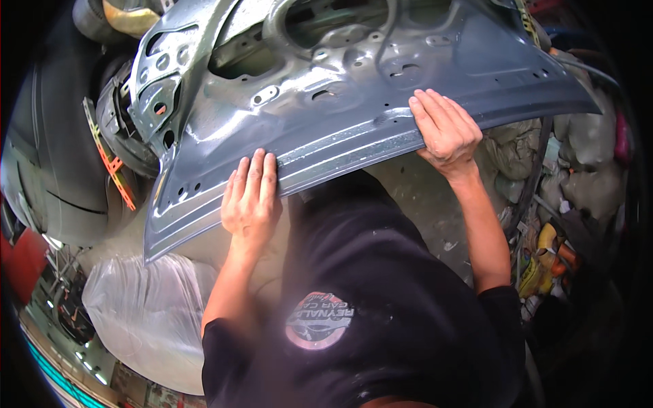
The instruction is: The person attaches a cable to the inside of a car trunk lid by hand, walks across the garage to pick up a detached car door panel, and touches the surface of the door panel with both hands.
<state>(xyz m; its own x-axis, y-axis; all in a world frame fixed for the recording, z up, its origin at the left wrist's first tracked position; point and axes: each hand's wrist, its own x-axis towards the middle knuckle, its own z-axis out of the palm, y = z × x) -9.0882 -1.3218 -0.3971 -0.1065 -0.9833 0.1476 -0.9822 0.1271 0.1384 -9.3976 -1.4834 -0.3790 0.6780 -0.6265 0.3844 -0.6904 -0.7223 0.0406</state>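
A large grey car body panel (326, 126) spans the upper middle, with pressed ridges, holes and big cut-outs. Its long near edge slants up toward the right, in front of my body. My left hand (250, 197) lies on that edge left of the middle, fingers stretched flat over the top face. Farther right and higher, my right hand (449, 132) rests on the same edge, its fingers extended together across the metal. Both thumbs are mostly hidden, and so is whatever touches the panel's underside. Light glints off the edge strip between the hands.
A dark bumper-like car part (64, 136) stands at the left, beside an orange slotted strip (112, 160). Clear plastic sheeting (146, 306) covers something at the lower left. Filled plastic bags (585, 153) and mixed litter (544, 258) lie at the right.
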